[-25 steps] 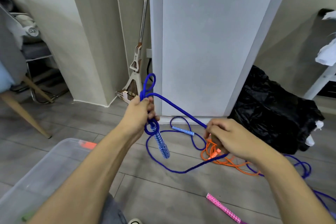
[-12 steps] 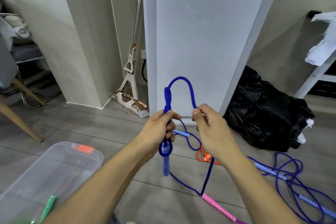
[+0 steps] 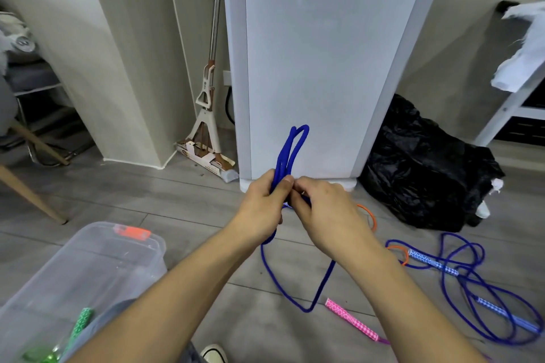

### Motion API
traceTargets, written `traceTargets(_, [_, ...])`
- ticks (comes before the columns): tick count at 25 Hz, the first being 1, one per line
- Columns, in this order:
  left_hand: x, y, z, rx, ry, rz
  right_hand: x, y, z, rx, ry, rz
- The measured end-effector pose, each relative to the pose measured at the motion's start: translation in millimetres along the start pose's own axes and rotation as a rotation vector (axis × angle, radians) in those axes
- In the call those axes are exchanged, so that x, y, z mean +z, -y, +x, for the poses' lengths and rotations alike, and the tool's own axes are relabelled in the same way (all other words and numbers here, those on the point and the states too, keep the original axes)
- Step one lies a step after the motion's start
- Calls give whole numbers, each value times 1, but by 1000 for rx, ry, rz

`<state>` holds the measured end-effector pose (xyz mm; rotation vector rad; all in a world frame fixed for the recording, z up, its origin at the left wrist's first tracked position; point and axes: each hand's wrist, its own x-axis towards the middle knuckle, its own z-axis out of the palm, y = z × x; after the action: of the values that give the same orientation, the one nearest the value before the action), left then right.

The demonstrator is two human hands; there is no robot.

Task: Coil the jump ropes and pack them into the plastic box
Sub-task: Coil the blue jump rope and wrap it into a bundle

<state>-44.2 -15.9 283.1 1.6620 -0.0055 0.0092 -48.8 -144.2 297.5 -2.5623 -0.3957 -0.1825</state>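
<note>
Grey wood-look flooring [image 3: 124, 194] filled the bottom half of the shot, with beige wall panels up top and a tall white cabinet [image 3: 324, 68] dead center. Lower left you had the clear plastic box [image 3: 97, 268] with its orange latch, and a green-handled rope [image 3: 78, 327] already sitting inside at the bottom left corner. A mop [image 3: 208, 97] leaned against the wall just left of the cabinet. In the middle, your left hand [image 3: 262, 206] was curled tight around the blue jump rope [image 3: 290, 147], two loops poking up out of your fist in front of the cabinet. Your right hand [image 3: 330, 215] sat right against it, fingers pinching the same rope, and a long slack loop hung down to the floor below both wrists. Just right of that lay a pink handle [image 3: 351, 320], bottom center. An orange rope [image 3: 370, 216] peeked out behind your right hand. Further right, a second blue rope [image 3: 472, 289] was sprawled loose on the floor, with a black bag [image 3: 427, 168] slumped above it.
</note>
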Motion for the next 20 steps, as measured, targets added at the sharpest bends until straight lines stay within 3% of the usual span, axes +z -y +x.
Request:
traceTargets(5, [-9,-2,11,-23,-160,-99,-3,-1,2,-34,43,132])
traceTargets(9, [-45,-6,32,-137,-239,-531,-7,-8,0,-10,353,376])
traceTargets(12, [-76,-3,46,-172,-244,-926,-14,-13,-1,32,498,478])
traceTargets(14, [-94,1,53,-170,-310,-1014,-22,-21,-2,89,622,486])
traceTargets(17, [-107,6,57,-147,-443,-879,-37,-38,-5,119,721,404])
traceTargets(20, [-97,2,50,-76,-420,-497,-43,-43,0,86,446,345])
